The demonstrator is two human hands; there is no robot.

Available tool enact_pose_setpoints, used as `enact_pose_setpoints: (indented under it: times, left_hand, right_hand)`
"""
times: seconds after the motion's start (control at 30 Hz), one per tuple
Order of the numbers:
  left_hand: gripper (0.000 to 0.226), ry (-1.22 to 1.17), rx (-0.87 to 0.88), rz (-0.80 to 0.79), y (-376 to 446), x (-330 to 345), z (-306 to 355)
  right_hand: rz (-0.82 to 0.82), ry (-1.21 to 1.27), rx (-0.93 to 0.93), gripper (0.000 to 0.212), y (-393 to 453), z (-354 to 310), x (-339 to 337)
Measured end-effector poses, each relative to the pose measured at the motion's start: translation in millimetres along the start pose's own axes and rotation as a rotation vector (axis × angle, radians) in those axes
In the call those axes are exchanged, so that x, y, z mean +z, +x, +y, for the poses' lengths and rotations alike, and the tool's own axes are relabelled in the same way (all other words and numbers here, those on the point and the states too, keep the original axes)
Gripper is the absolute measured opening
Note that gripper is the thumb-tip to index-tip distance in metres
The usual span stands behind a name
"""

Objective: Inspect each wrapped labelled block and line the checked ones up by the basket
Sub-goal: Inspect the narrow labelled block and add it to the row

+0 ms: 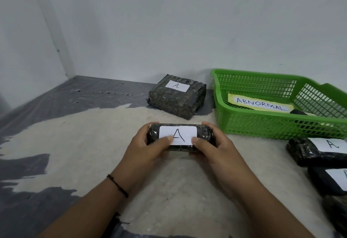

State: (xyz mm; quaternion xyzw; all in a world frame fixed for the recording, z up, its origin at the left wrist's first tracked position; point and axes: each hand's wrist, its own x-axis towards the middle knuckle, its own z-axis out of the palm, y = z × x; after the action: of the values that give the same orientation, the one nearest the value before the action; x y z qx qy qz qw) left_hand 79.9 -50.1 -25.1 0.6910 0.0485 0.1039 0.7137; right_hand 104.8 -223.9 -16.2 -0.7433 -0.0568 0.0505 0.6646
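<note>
Both hands, left hand [148, 143] and right hand [210, 143], grasp the wrapped block [180, 137] by its ends above the worktop's middle, thumbs pinning its "A" label toward the camera, probably for inspection; another labelled block [177, 96] sits beside the green basket [244, 123].

Plain pale grey-white walls [169, 21] meeting in a corner at far left, lightly scuffed. Below, a dark grey glossy plastic sheet [28, 209] spread flat, worn or coated over its middle with a pale beige grainy patch [93, 143], possibly dust. Soft, even light, without hard shadows.
</note>
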Motion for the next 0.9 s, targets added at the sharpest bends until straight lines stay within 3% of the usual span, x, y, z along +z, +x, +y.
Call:
enact_pose_setpoints:
  times: [0.1,0.27,0.47,0.63,0.77,0.9]
  left_hand:
    - [0.033,-0.168,-0.072,-0.006,2.9,-1.1,2.0]
    - [0.022,-0.119,0.001,0.022,1.0,-1.0,5.4]
    - [0.056,0.142,0.079,0.019,-10.1,7.6,3.8]
    - [0.044,0.203,0.131,0.137,-9.2,9.9,7.7]
    - [0.04,0.145,0.159,0.088,-11.1,12.6,8.9]
    - [0.031,-0.002,0.066,0.063,-8.1,10.7,8.9]
  right_hand:
    - [0.007,0.049,0.004,0.054,1.3,0.7,0.1]
    - [0.015,0.02,0.013,0.079,-3.0,-2.4,2.5]
    - [0.085,-0.049,-0.065,0.054,-7.3,-6.1,6.4]
    - [0.068,-0.05,-0.085,0.062,-10.8,-7.4,9.9]
    - [0.121,-0.037,-0.106,0.055,-9.4,-8.8,9.8]
    - [0.161,-0.043,-0.126,0.055,-8.8,-7.3,8.8]
